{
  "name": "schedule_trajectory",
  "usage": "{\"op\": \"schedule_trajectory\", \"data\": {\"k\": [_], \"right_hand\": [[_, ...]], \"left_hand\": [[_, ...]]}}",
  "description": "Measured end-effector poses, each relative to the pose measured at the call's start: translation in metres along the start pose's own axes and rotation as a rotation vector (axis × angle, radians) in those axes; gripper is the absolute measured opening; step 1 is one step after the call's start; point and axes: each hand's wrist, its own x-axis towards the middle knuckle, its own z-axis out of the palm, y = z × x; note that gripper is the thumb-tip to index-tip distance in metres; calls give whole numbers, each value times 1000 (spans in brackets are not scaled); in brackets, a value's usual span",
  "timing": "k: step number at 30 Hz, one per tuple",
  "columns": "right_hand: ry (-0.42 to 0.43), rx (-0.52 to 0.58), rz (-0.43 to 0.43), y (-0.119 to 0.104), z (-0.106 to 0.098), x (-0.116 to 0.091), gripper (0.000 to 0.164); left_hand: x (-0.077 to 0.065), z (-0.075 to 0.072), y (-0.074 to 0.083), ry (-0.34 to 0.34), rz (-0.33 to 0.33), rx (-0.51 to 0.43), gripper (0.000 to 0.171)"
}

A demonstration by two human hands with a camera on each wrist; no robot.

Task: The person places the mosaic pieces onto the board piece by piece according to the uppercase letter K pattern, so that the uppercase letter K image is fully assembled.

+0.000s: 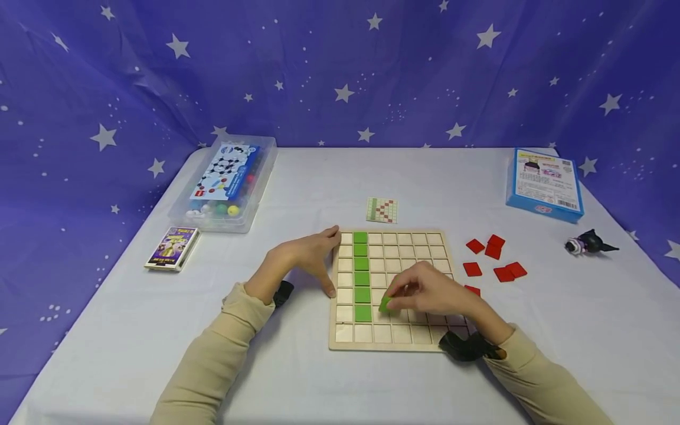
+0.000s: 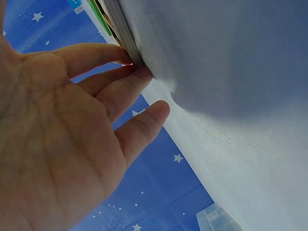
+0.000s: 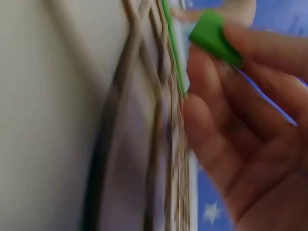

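A wooden grid board (image 1: 429, 334) lies flat on the table. Several green square tiles (image 1: 362, 278) fill most of its second column from the left, running down from the top. My right hand (image 1: 431, 290) pinches one more green tile (image 3: 214, 36) between thumb and fingertips, tilted and just above the lower part of the board. At the board's left edge rests my left hand (image 1: 309, 255), thumb and fingers spread along it. In the left wrist view its fingertips touch the board's side. Behind the board lies a small pattern card (image 1: 382, 210) with green and red squares.
Loose red tiles (image 1: 472, 269) lie right of the board. A clear plastic case (image 1: 223, 177) and a small card box (image 1: 172, 248) stand on the left. At the right are a blue box (image 1: 546, 184) and a small black figure (image 1: 589, 242).
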Motion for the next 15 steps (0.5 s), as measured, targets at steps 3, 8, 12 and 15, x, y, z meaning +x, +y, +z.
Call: {"op": "schedule_trajectory", "data": {"k": [3, 8, 12, 15], "right_hand": [[-71, 16, -39, -10, 16, 10, 7], [-79, -16, -7, -18, 29, 18, 9], [-90, -49, 3, -19, 35, 19, 13], [-133, -61, 8, -21, 36, 18, 19]], "left_hand": [[0, 0, 0, 4, -14, 1, 128], [1, -1, -1, 6, -27, -4, 128], [2, 0, -1, 4, -25, -8, 128], [2, 1, -1, 3, -25, -1, 128]]}}
